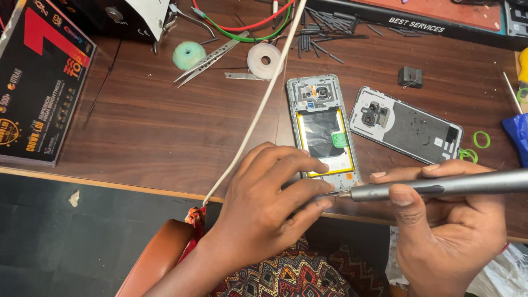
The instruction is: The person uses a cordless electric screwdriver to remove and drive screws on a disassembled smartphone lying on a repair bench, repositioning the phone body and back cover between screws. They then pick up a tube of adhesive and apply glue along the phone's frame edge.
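An opened phone body (324,124) lies back-up on the brown wooden desk (165,126), its black battery with yellow edging showing. My left hand (269,206) rests at the phone's near end, fingertips pinching the tip of a grey electric screwdriver (440,186). My right hand (445,231) grips the screwdriver's barrel, held level and pointing left at the phone's bottom edge. The removed back cover (407,125) lies just right of the phone, inner side up.
A white cable (258,104) runs diagonally across the desk. Tweezers (212,58), a tape roll (264,59), a green foam disc (188,54) and several black rods (324,27) lie behind. A dark box (38,82) sits at left. Green rings (481,139) lie right.
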